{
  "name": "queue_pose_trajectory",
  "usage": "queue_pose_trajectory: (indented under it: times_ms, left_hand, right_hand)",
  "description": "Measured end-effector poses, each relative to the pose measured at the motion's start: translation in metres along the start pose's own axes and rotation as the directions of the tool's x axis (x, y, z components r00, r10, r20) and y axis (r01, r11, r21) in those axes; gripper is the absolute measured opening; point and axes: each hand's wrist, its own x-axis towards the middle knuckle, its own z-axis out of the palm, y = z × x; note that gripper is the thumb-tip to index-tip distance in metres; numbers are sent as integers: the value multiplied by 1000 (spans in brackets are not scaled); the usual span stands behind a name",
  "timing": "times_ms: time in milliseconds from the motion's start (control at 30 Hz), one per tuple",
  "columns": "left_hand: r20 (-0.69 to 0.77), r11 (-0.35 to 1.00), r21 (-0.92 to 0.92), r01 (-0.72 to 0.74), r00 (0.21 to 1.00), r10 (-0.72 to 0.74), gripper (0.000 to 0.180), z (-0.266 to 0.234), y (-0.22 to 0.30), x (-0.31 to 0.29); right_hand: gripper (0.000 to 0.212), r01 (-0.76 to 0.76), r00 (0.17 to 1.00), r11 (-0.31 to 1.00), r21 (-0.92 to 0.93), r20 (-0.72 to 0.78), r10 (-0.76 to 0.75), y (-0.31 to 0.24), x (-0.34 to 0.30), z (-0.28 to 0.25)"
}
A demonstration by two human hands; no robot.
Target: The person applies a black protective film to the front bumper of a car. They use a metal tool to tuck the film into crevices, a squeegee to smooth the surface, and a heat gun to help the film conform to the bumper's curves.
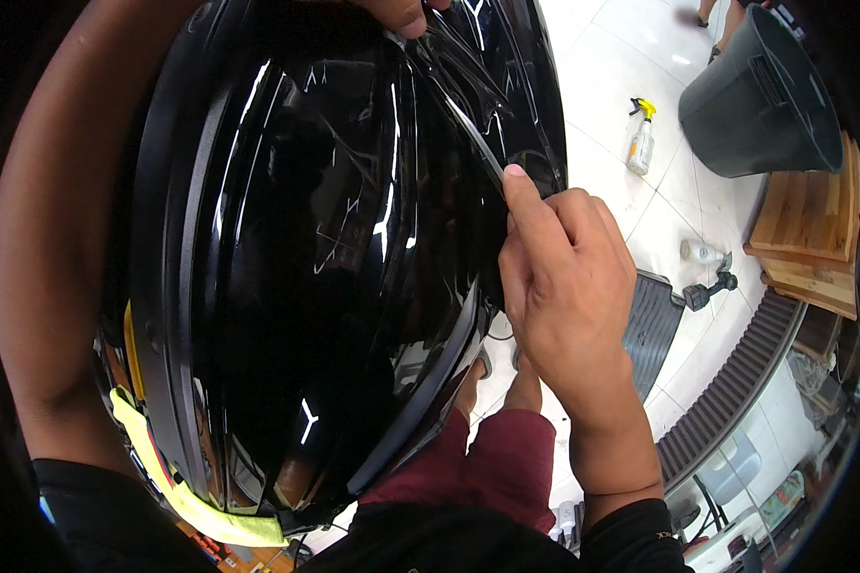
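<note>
A glossy black, curved vehicle panel (296, 220) fills the left and middle of the head view. Along its right side, a thin shiny film (463, 81) looks wrinkled and lifted, its bright edge running between my hands. My right hand (569, 277) is closed, thumb and fingers pinching the near end of that edge. At the top border my left hand (397, 13) is partly cut off. Its fingertips press together where the film's folds meet, and my left arm reaches round the panel's left side. A yellow-green cloth (186, 506) lies along the lower left.
On the white tiled floor stand a spray bottle (642, 143) with a yellow trigger and a dark bin (736, 105). Further right are a wooden box (803, 220), a pale bottle (700, 251), a black mat (650, 329) and a drain grate (736, 382). Another person's leg (729, 27) shows top right.
</note>
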Motion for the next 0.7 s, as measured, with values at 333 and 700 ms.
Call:
queue_pose_trajectory:
  times_ms: [333,700]
  left_hand:
    - [-147,997,55,-45,988,53,37,11,16,-15]
    - [-264,945,320,-63,952,153,44,82,67,-46]
  right_hand:
    - [43,-13,999,1000,8,53,12,-1,-13,-8]
    - [39,-26,992,998,51,128,20,7,4,-36]
